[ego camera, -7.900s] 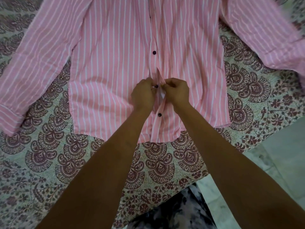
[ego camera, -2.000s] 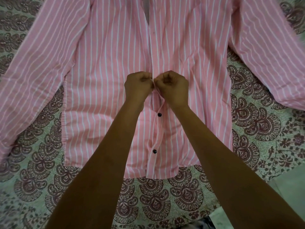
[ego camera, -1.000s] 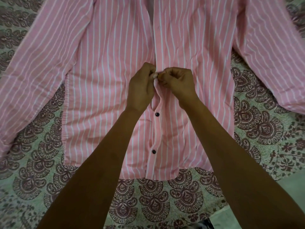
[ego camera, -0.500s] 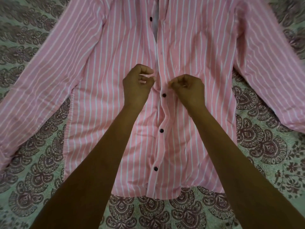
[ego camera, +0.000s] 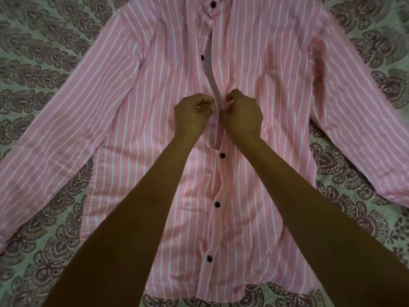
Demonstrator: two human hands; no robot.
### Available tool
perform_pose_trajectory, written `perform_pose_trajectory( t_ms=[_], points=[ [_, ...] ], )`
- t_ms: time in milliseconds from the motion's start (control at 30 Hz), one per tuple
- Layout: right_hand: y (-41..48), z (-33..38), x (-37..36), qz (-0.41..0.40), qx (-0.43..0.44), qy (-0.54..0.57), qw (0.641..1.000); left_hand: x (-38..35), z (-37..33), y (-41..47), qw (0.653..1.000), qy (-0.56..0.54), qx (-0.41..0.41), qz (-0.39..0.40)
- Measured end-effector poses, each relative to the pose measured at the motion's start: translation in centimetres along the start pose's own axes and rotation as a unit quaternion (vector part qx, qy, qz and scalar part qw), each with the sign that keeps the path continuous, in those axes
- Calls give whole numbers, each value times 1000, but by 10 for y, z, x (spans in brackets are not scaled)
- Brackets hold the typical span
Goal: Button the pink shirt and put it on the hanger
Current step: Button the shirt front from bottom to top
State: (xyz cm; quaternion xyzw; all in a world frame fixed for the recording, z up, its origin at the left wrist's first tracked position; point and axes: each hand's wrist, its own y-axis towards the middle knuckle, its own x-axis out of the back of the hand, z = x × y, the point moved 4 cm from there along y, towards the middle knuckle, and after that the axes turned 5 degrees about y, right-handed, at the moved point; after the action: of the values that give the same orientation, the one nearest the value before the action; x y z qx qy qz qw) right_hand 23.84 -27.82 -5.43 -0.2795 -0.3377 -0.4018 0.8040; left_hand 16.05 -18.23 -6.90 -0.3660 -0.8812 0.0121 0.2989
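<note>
The pink shirt [ego camera: 137, 134] lies flat on the patterned bedspread [ego camera: 44, 52], filling the frame. At centre, the left hand [ego camera: 192, 117] and right hand [ego camera: 244, 118] pinch its open front edges, each grip curled tight.

Left hand [ego camera: 193, 116]: back uppermost, fingers curled, pinching pink shirt [ego camera: 143, 107]. Right hand [ego camera: 243, 117]: likewise, just beside the left, not touching. Forearms: bare, outstretched, converging.
</note>
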Motion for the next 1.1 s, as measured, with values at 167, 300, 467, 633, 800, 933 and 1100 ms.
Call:
perform_pose_trajectory(
  t_ms=[167,300,467,633,800,933,1100],
  points=[
    [7,-21,-1,53,-117,275,953,-5,2,3,993,118,-12,-2],
    [4,-33,-5,48,-210,388,896,-1,1,6,979,202,-26,2],
    [1,-32,-14,42,-179,366,912,9,9,4,987,157,-2,-36],
    [0,-28,-18,30,-151,347,925,10,-1,-5,991,101,-71,-51],
    [-3,-28,-15,15,-144,336,931,-4,-8,1,982,172,-74,13],
    [-3,-31,-14,14,-154,346,926,3,4,2,983,181,-20,-12],
    [-4,-30,-19,26,-152,367,917,2,-1,-1,976,217,-15,-1]
  ],
)
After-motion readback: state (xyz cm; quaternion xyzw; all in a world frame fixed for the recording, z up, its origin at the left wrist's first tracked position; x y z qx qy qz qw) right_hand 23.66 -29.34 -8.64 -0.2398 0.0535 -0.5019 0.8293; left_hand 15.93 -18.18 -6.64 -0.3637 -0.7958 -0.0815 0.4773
